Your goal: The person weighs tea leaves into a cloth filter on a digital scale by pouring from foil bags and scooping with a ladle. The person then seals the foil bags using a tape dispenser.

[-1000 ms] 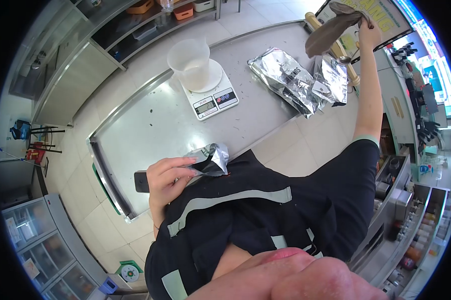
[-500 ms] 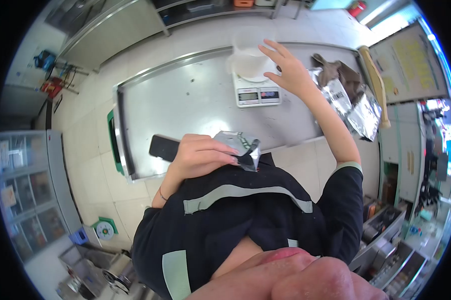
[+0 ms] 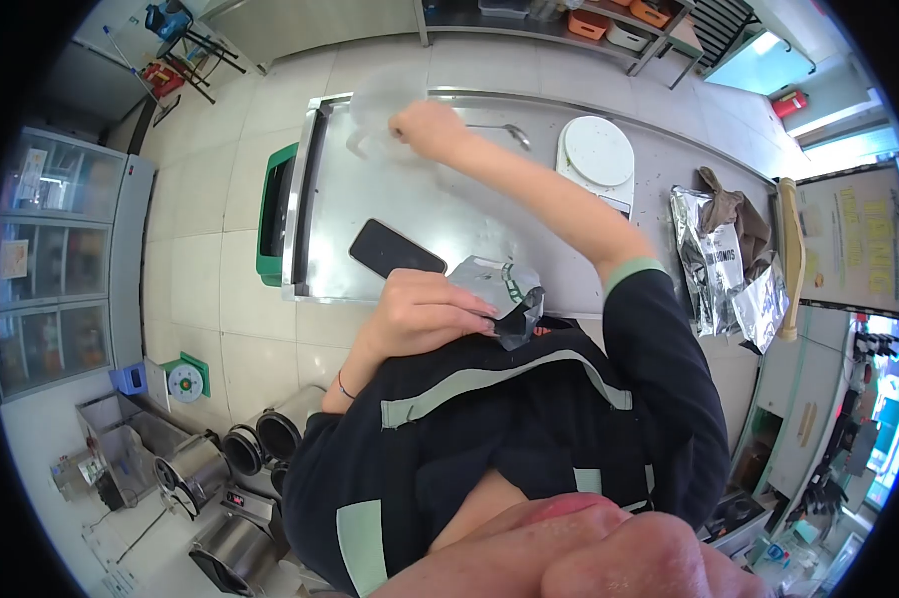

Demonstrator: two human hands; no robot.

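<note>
Pinched likely soft foil pouch by rim in left hand; closed right hand on translucent jug.

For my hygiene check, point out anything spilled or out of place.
Small specks dot the steel table beside the white scale, like spilled bits. A brown cloth lies crumpled on foil bags, and a phone lies askew near the left hand, seemingly out of place.
</note>
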